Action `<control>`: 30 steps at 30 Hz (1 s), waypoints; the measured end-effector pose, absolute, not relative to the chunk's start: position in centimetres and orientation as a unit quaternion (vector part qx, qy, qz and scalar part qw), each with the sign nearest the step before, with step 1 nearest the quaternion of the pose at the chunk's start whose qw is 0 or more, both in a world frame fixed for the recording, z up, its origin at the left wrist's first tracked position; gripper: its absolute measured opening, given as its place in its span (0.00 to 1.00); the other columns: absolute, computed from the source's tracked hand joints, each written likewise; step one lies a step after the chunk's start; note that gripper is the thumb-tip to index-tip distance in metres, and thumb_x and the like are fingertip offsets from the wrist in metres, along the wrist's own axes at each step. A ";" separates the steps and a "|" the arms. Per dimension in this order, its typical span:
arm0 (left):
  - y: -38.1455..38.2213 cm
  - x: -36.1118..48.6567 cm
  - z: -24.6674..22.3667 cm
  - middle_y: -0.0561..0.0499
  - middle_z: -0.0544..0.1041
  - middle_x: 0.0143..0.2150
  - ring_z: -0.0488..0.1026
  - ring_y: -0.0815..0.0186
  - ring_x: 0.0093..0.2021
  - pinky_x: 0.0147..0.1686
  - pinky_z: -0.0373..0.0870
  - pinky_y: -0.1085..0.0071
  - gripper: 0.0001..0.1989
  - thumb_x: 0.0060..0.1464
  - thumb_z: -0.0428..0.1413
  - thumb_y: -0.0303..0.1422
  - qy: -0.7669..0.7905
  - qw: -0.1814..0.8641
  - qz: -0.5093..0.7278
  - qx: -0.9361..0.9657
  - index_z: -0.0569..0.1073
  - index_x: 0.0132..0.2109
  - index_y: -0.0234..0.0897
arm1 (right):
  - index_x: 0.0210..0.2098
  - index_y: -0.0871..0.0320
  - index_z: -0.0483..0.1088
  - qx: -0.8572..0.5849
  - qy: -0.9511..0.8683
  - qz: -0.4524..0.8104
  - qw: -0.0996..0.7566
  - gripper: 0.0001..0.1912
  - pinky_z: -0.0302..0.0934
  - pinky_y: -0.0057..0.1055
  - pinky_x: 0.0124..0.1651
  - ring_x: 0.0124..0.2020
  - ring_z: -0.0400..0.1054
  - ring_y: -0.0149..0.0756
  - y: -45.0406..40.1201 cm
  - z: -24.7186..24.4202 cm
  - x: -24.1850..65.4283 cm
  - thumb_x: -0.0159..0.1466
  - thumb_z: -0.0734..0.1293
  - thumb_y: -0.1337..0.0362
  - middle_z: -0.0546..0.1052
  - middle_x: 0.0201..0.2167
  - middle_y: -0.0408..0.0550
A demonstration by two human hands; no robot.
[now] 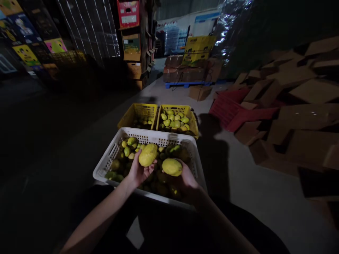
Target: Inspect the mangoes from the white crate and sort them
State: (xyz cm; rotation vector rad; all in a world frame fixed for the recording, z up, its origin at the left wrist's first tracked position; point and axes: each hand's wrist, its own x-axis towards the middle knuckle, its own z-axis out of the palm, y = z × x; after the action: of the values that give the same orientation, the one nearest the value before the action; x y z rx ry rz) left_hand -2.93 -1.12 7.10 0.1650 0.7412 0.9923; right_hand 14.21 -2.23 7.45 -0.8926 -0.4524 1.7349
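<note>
We looked partway through, with plenty left, mid-frame.
Our left hand point(137, 172) cradled one yellow fruit point(147, 155), our right hand point(187, 175) gripped a second fruit point(172, 167), above the crowded white crate point(159, 134); beyond, two yellow crates point(126, 118) already held some.

We're looking at a pretty dim, warehouse-type space here, with a bare grey floor point(246, 187) that fades almost to black on the left, where printed cartons point(26, 30) are piled up. Down the middle we've got a tall stack of boxes point(131, 46), then a blue pallet point(185, 85) loaded with brown cartons point(173, 74) and yellow ones point(196, 53), plus shiny plastic wrap point(230, 24) catching the light beside a paler back area. Over on our right, it's just a messy heap of cardboard point(304, 116) around a red plastic crate point(230, 113).
</note>
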 end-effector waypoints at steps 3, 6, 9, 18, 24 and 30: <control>-0.8 -3.4 7.6 0.45 0.78 0.31 0.75 0.68 0.27 0.29 0.74 0.76 0.18 0.59 0.48 0.40 0.357 0.789 0.491 0.092 0.72 0.45 0.29 | 0.28 0.56 0.71 -0.358 -0.162 0.782 0.483 0.11 0.52 0.25 0.15 0.15 0.61 0.30 -2.0 7.1 13.9 0.49 0.69 0.56 0.75 0.20 0.44; -0.5 -3.9 8.0 0.44 0.79 0.38 0.78 0.61 0.38 0.40 0.77 0.67 0.18 0.54 0.50 0.34 0.326 0.789 0.506 0.120 0.70 0.50 0.31 | 0.30 0.57 0.71 -0.341 -0.156 0.807 0.456 0.10 0.47 0.24 0.16 0.14 0.57 0.28 -1.7 7.1 14.2 0.52 0.65 0.58 0.76 0.21 0.46; -0.4 -4.0 8.3 0.43 0.79 0.42 0.77 0.55 0.45 0.46 0.75 0.57 0.20 0.51 0.51 0.33 0.289 0.801 0.506 0.138 0.69 0.51 0.32 | 0.30 0.58 0.72 -0.346 -0.174 0.793 0.470 0.08 0.47 0.24 0.17 0.14 0.54 0.26 -1.5 7.6 14.7 0.53 0.63 0.62 0.77 0.23 0.47; 0.1 -2.3 9.5 0.46 0.79 0.32 0.79 0.61 0.34 0.36 0.78 0.69 0.13 0.57 0.55 0.38 0.368 0.722 0.572 0.124 0.73 0.42 0.32 | 0.37 0.60 0.74 -0.284 -0.269 0.795 0.465 0.17 0.47 0.23 0.19 0.17 0.57 0.24 -1.8 9.4 15.4 0.58 0.67 0.53 0.77 0.26 0.48; 1.0 -1.7 10.0 0.44 0.80 0.34 0.79 0.60 0.37 0.41 0.77 0.67 0.18 0.61 0.50 0.41 0.333 0.746 0.572 0.073 0.74 0.47 0.30 | 0.34 0.59 0.73 -0.321 -0.243 0.809 0.428 0.28 0.53 0.27 0.18 0.17 0.65 0.32 -1.2 9.2 14.7 0.57 0.63 0.39 0.77 0.25 0.50; 1.3 -1.4 9.2 0.46 0.80 0.35 0.79 0.61 0.37 0.43 0.77 0.62 0.17 0.61 0.52 0.40 0.293 0.781 0.548 0.062 0.72 0.52 0.34 | 0.32 0.54 0.71 -0.372 -0.182 0.728 0.547 0.17 0.64 0.30 0.25 0.24 0.71 0.35 -0.4 8.4 14.6 0.59 0.66 0.46 0.77 0.25 0.43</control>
State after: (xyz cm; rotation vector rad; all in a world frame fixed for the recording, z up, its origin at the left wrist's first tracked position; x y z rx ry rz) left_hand -1.41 1.29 9.22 0.1329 0.6319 1.1847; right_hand 14.56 -0.39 8.45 -0.8829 -0.4326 1.7246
